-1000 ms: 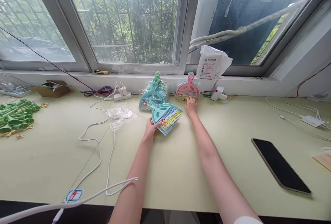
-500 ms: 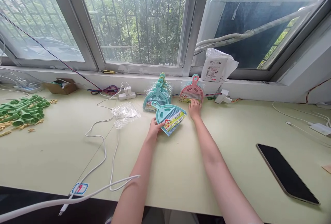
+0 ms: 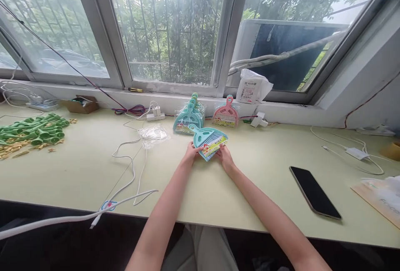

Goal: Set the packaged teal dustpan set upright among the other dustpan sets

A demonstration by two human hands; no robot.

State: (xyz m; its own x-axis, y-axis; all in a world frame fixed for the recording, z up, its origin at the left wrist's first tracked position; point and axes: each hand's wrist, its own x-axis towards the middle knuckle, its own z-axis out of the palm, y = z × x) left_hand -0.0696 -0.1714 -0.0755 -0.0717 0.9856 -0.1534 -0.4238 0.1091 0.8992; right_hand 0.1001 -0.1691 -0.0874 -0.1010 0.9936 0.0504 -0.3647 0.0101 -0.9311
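Note:
A teal mini dustpan and brush set (image 3: pixel 206 141) with a yellow-green label is held tilted above the table, its handle pointing up and left. My left hand (image 3: pixel 193 152) grips its lower left edge, thumb on the front. On its right corner my right hand (image 3: pixel 225 156) has closed, thumb over the label's end. Behind it, against the wall, stands a row of wrapped teal dustpan sets (image 3: pixel 188 116). A pink dustpan set (image 3: pixel 226 114) leans upright to the right of that row.
Crumpled clear plastic wrap (image 3: pixel 154 134) and a white cable (image 3: pixel 133 171) lie to the left. Green plastic stems (image 3: pixel 40 129) are heaped at far left. A black phone (image 3: pixel 314 191) rests at right, near a paper packet (image 3: pixel 379 198). A wrapped white box (image 3: pixel 251 87) sits on the sill.
My right hand has left the pink dustpan set and taken hold of the teal set's right side. My left hand still holds that set. The camera view has shifted.

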